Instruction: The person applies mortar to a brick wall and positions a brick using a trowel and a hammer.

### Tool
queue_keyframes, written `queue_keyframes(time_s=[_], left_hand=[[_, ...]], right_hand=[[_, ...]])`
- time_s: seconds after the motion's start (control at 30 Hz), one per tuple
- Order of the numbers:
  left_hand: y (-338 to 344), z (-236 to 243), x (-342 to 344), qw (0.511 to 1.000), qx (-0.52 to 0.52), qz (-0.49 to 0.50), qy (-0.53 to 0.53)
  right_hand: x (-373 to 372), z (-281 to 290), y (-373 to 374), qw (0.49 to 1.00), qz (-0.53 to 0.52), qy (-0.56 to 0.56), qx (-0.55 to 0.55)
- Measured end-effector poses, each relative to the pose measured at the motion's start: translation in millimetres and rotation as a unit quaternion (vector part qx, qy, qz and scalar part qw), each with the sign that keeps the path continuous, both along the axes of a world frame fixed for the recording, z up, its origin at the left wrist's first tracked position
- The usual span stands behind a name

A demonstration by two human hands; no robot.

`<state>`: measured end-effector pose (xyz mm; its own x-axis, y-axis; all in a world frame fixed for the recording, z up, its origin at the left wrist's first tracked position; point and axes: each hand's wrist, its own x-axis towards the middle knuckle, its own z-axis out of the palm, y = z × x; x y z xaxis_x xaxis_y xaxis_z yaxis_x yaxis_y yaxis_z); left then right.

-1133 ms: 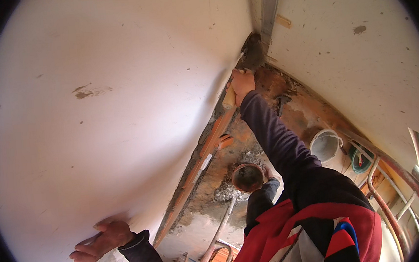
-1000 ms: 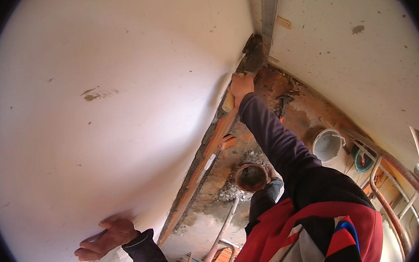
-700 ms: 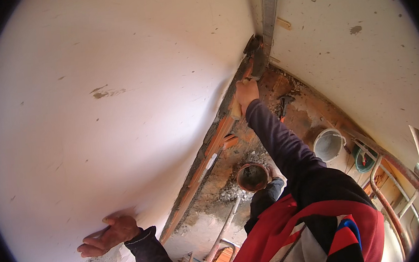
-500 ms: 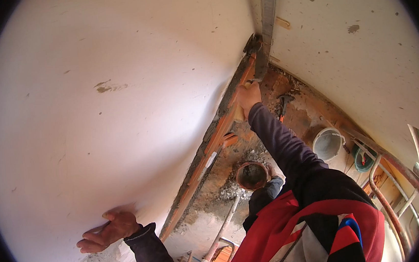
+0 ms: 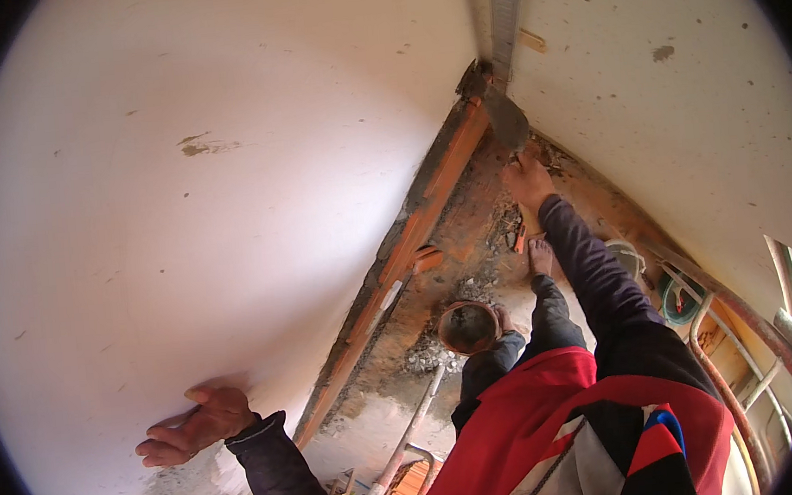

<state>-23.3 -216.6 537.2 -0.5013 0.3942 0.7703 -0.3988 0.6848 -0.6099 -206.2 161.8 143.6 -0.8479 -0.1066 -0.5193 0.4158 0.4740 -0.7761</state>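
1. Red and black clothing (image 5: pixel 538 394) is filling the lower middle, while a dark left sleeve (image 5: pixel 284 484) is coming in from the lower edge and a dark right sleeve (image 5: pixel 604 287) is stretching forward.
2. At the lower left, the left hand (image 5: pixel 196 426) is lying open beside the white wall (image 5: pixel 230 261), its thumb standing apart from loosely bent fingers; it is gripping nothing, and how firmly it is meeting the wall I cannot tell.
3. Farther out, the right hand (image 5: pixel 529 181) is closing its fingers around the handle of a trowel (image 5: pixel 508 125), largely hiding that handle.
4. The trowel's dark grey blade is pointing away from the person, toward the corner end of a mortar-smeared brick strip (image 5: pixel 446 178); whether it is touching there I cannot tell.
5. Down on the floor, a round bowl (image 5: pixel 446 338) is standing just beside the bare left foot (image 5: pixel 504 318), and an orange-handled tool (image 5: pixel 519 238) is lying near the bare right foot (image 5: pixel 541 256).
6. Off to the right, a pale bucket (image 5: pixel 636 256) is showing partly behind the sleeve, with a green container (image 5: pixel 675 302) and bent metal rails (image 5: pixel 729 403) sitting nearby.
7. Beyond the blade, a grey metal profile (image 5: pixel 505 15) is running along the corner beside the speckled right-hand wall (image 5: pixel 647 125).
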Motion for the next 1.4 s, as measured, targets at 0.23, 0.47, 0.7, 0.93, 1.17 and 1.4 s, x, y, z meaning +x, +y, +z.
queue_keyframes(time_s=[0.23,0.47,0.7,0.93,1.17,1.4], left_hand=[[1,-1,-5,1.0,-0.003,-0.002,-0.013],[3,0,-1,1.0,-0.007,0.019,-0.014],[3,-3,4,0.999,0.029,0.024,-0.027],[2,-4,-3,0.999,0.034,-0.007,-0.022],[0,-3,3,0.999,0.029,0.0,-0.02],[-1,-3,1,0.999,0.028,-0.005,-0.022]], right_hand=[[-35,-64,31,0.977,0.096,0.125,0.147],[-25,-7,12,0.999,0.015,-0.035,0.007],[-6,12,21,0.956,-0.107,-0.186,-0.2],[-44,-19,14,0.957,-0.116,-0.15,-0.219],[-16,26,2,0.947,-0.131,-0.194,-0.221],[-35,-14,-2,0.891,-0.174,-0.233,-0.348]])
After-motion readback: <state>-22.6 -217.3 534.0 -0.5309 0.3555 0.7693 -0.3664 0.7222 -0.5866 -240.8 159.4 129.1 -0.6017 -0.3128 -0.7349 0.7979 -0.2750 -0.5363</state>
